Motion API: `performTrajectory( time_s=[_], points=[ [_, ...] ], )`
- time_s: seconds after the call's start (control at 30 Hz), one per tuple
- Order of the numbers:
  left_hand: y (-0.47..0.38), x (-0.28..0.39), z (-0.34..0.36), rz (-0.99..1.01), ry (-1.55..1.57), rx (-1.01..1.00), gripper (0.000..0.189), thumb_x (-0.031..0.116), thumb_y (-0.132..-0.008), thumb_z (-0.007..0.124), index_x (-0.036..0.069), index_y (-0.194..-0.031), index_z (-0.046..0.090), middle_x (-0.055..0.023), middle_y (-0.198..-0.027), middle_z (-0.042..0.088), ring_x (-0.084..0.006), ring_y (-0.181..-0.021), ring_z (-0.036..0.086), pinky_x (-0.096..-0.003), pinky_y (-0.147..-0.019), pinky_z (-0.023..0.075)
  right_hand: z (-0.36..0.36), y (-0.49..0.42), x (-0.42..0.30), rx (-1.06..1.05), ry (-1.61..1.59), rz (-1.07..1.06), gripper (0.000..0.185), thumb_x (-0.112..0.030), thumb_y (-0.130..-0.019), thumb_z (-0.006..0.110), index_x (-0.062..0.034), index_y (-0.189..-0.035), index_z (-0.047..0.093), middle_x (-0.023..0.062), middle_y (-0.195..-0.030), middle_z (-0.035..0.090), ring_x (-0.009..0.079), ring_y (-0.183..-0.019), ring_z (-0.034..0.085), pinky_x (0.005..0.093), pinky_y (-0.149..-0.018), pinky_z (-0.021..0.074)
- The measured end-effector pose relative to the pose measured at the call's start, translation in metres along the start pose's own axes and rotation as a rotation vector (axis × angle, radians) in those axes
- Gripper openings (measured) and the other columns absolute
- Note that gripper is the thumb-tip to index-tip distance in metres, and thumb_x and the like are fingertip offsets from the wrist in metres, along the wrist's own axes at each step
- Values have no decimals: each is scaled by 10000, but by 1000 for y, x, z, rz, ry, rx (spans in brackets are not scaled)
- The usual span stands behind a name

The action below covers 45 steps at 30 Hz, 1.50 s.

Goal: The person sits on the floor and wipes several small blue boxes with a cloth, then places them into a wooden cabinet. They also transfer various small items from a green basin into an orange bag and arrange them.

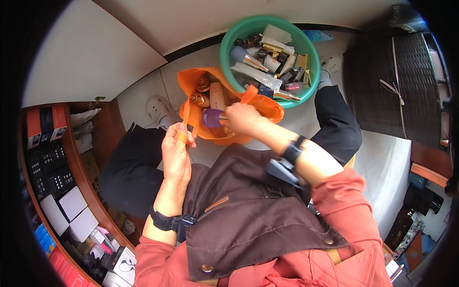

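Observation:
An orange fabric bag (204, 133) stands open on the floor between my knees, with cosmetic bottles (217, 96) and an amber jar (203, 84) inside. My left hand (178, 147) pinches one of its handle straps at the near left side. Over the bag's mouth, my right hand (244, 116) grips a makeup brush with purple bristles (212, 118), its head pointing left. Behind the bag and to its right sits a green plastic basin (315, 64), holding small boxes, tubes and a blue-bristled brush (239, 54).
Along the left, a wooden drawer (77, 168) holds boxed goods, below a white cabinet door (93, 53). A black woven panel tied with cord (380, 82) stands at the right. My legs are on both sides of the bag, and tiled floor (138, 102) shows around it.

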<state>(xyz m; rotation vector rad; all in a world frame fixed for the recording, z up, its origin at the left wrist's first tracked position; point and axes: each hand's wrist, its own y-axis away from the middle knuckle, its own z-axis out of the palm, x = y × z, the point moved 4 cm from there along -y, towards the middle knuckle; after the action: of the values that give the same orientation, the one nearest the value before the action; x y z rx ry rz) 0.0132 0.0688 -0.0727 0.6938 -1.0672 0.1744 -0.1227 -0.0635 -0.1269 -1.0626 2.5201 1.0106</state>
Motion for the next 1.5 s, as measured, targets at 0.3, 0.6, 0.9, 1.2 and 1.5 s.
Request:
performTrajectory(
  time_s=[0.3,0.6,0.9,1.2,1.5],
  points=[
    [1,20,10,-209,148,106,216,97,-948,512,29,-1150,475,-87,-900,603,-139,-720,517,-274,-772,450,52,24,66,308,-451,-189,261,-114,-808,626,-60,-1060,670,152,-1010,658,292,-935,643,366,-830,510],
    [-29,77,41,-115,-114,20,607,128,-894,576,22,-1401,259,-117,-1033,578,-115,-694,476,-303,-816,422,-5,34,195,353,205,358,310,-319,-849,616,-60,-1019,632,172,-942,630,349,-851,606,444,-739,502],
    [-16,76,38,-199,72,-61,652,141,-887,581,3,-1423,237,-92,-1033,576,-119,-738,481,-295,-806,416,-62,102,119,187,-924,240,417,-403,-920,530,-28,-1079,619,-9,-735,524,69,-564,468,221,-489,392],
    [-11,69,47,-246,156,-25,551,102,-891,588,10,-1373,337,-95,-1045,572,-130,-803,495,-264,-816,410,40,-41,4,8,-506,207,437,-366,-883,569,28,-1064,621,137,-881,640,244,-804,645,353,-709,517],
    [-18,69,54,-273,130,8,481,71,-898,555,41,-1341,369,-82,-1096,545,-128,-857,503,-290,-884,383,-44,-59,128,749,-649,2,224,-147,-833,608,-37,-1022,658,205,-971,609,365,-947,587,454,-824,471]
  ],
)
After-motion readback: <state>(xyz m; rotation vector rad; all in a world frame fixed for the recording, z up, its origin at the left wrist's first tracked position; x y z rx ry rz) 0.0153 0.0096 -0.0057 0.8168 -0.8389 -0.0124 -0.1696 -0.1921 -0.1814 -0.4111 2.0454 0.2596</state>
